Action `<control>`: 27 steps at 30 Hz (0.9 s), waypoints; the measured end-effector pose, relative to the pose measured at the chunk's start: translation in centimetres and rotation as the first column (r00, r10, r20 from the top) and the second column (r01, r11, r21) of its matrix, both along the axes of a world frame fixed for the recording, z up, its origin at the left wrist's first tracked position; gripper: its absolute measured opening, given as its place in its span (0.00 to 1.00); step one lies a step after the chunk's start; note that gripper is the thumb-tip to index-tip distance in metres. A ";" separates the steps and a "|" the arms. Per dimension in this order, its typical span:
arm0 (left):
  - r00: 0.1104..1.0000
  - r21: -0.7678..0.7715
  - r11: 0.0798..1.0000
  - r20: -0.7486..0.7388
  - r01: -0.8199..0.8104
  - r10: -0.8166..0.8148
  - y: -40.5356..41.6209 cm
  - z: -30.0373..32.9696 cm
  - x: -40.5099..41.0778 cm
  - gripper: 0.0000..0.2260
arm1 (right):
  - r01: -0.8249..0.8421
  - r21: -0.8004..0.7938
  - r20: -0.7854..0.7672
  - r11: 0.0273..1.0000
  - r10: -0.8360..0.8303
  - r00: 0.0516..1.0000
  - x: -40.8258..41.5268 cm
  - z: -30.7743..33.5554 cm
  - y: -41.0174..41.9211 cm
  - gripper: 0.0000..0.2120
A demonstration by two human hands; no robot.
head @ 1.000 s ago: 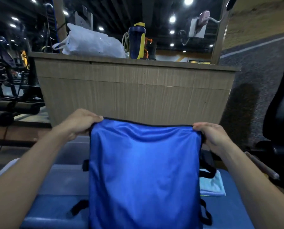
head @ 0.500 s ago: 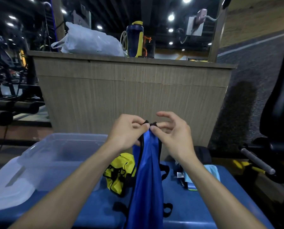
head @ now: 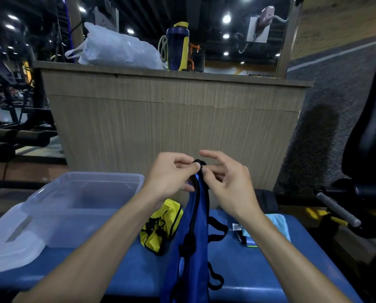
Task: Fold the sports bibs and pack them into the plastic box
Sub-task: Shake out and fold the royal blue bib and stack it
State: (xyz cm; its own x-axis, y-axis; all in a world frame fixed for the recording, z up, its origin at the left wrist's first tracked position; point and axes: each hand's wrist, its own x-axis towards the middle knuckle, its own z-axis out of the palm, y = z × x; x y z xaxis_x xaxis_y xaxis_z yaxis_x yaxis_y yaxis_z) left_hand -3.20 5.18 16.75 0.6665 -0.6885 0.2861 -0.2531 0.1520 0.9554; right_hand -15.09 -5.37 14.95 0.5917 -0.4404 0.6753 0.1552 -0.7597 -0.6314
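A blue sports bib (head: pixel 193 254) with black trim hangs folded in half lengthwise above the blue bench (head: pixel 259 270). My left hand (head: pixel 171 176) pinches its top black edge between thumb and fingers. My right hand (head: pixel 228 182) is beside it, thumb at the same edge, other fingers spread. A crumpled yellow bib (head: pixel 160 226) lies on the bench behind the blue one. The clear plastic box (head: pixel 82 206) stands open at the left, with nothing visible inside, and its lid (head: pixel 12 243) lies against its near left side.
A wooden counter (head: pixel 174 119) rises right behind the bench, with a white plastic bag (head: pixel 114 49) and a blue-yellow bottle (head: pixel 178 47) on top. A light blue cloth (head: pixel 278 224) and small items lie at the bench's right. Gym machines stand left and right.
The bib was held spread wide by its two top corners; my hands came together, folding it in half lengthwise. Now my right fingers have loosened and spread.
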 end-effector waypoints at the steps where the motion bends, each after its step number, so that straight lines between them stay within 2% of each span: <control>1: 1.000 0.001 1.000 -0.008 0.005 -0.005 -0.1 0.0 -0.1 0.03 | -0.006 0.011 0.010 1.000 0.006 1.000 0.0 -0.1 -0.1 0.16; 5: 0.999 -0.017 0.999 -0.032 0.043 -0.044 0.0 0.1 0.0 0.05 | -0.045 0.133 0.043 0.990 0.040 0.998 -0.1 -0.2 -0.4 0.15; 7: 0.996 -0.039 0.997 -0.057 0.072 -0.074 0.0 0.1 0.1 0.06 | 0.005 0.170 0.062 0.985 -0.015 0.998 -0.1 -0.1 -0.6 0.14; 11: 0.991 -0.070 0.994 -0.096 0.081 -0.088 0.1 0.0 0.4 0.06 | 0.191 -0.035 0.018 0.981 -0.190 0.982 -0.4 0.1 -1.2 0.14; 17: 0.990 -0.059 0.993 -0.091 0.099 -0.104 -0.1 0.0 0.1 0.04 | 0.142 -0.352 -0.024 0.925 -0.161 0.987 0.1 0.3 0.0 0.17; 21: 0.988 -0.059 0.990 -0.078 0.129 -0.133 0.1 -0.2 0.5 0.03 | 0.082 -0.408 -0.066 0.909 -0.119 0.991 -0.1 0.5 0.0 0.20; 27: 0.985 -0.061 0.987 -0.078 0.151 -0.155 0.1 -0.9 1.0 0.05 | 0.084 -0.450 -0.075 0.889 -0.131 0.989 0.2 0.6 -0.3 0.22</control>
State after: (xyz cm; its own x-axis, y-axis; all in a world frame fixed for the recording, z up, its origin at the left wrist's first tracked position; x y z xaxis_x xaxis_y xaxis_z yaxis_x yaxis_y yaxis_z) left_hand -2.21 5.25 15.82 0.5775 -0.7688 0.2746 -0.1435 0.2356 0.9612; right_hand -14.89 -5.62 15.50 0.6327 -0.1731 0.7548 0.0107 -0.9726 -0.2321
